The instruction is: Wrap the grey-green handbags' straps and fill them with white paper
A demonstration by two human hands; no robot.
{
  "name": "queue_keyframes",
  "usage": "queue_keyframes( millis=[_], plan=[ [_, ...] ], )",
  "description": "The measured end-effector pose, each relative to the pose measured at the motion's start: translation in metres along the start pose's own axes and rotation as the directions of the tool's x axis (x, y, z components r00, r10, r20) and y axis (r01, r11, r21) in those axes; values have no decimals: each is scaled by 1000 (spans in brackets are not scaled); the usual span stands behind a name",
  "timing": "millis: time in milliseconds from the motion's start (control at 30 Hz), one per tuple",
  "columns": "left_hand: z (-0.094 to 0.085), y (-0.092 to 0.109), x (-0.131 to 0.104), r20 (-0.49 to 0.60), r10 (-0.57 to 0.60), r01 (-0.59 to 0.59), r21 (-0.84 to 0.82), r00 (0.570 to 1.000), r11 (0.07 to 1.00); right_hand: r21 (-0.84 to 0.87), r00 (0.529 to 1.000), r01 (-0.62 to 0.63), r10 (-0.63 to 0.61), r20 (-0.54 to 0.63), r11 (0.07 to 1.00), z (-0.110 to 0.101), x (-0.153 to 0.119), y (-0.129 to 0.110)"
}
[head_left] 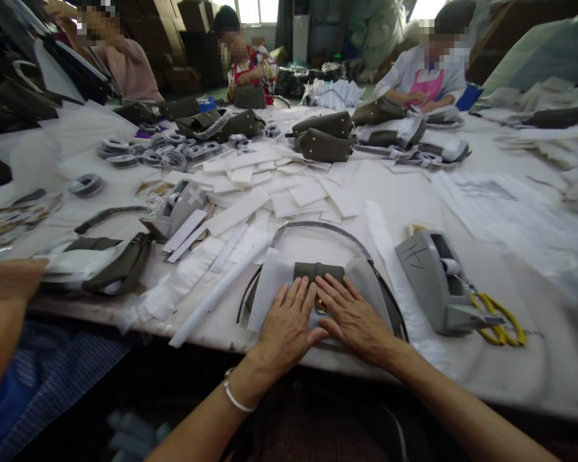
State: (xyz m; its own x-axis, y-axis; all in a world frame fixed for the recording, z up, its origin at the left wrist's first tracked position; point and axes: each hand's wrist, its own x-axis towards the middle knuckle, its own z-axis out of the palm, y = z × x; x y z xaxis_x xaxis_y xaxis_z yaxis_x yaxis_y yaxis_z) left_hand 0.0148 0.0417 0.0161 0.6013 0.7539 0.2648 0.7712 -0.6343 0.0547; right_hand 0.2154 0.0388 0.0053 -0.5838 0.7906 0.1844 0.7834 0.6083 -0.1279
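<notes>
An olive-grey handbag [319, 272] lies flat near the table's front edge, partly wrapped in white tissue paper [270, 282], its curved handle [318, 229] arching away from me. My left hand [288, 326] rests flat on the paper over the bag's left half, fingers spread. Beside it, my right hand [354, 316] presses flat on the right half. A gold clasp [320, 305] shows between the two hands. Neither hand holds anything.
A grey tape dispenser [436, 279] and yellow scissors [498, 322] lie right of the bag. Another dispenser [176, 208], paper sheets [279, 183], tape rolls [144, 153] and more bags [324, 136] cover the table. A person's arm [2, 314] is at left; three people work at the far side.
</notes>
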Motion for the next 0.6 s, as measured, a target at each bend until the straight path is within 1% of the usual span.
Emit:
queue_keyframes(
  millis=[67,133,200,267,333,400,433,467,533,567,600],
  plan=[
    [12,-3,-4,23,-16,16,9,1000,1000,-4,1000,0,0,0,1000,0,0,0],
    [13,-4,-7,35,-6,5,8,999,1000,-4,1000,0,0,-1,1000,0,0,0],
    [4,-4,-7,59,24,-24,-1,998,1000,-3,1000,0,0,-3,1000,0,0,0],
    [-12,-6,-3,92,56,-53,-29,994,998,1,1000,0,0,-4,1000,0,0,0],
    [-31,-16,7,113,78,-71,-67,991,995,8,1000,-5,5,-5,1000,0,1,1],
    [-48,-36,25,112,80,-71,-83,991,994,16,1000,-5,5,-5,1000,0,0,1],
    [-55,-49,36,105,60,-53,-69,993,996,18,1000,-2,2,-3,1000,1,0,2],
    [-59,-66,48,102,14,-11,-34,995,999,18,1000,2,-2,-2,1000,2,0,3],
    [-62,-103,71,89,-137,128,92,987,987,9,1000,2,-2,-4,1000,6,-2,5],
    [-61,-123,81,50,-233,221,167,971,961,2,1000,2,-2,-6,1000,8,-2,6],
    [-57,-142,89,-5,-328,320,225,945,920,-6,1000,1,-1,-7,1000,9,-3,8]
  ],
)
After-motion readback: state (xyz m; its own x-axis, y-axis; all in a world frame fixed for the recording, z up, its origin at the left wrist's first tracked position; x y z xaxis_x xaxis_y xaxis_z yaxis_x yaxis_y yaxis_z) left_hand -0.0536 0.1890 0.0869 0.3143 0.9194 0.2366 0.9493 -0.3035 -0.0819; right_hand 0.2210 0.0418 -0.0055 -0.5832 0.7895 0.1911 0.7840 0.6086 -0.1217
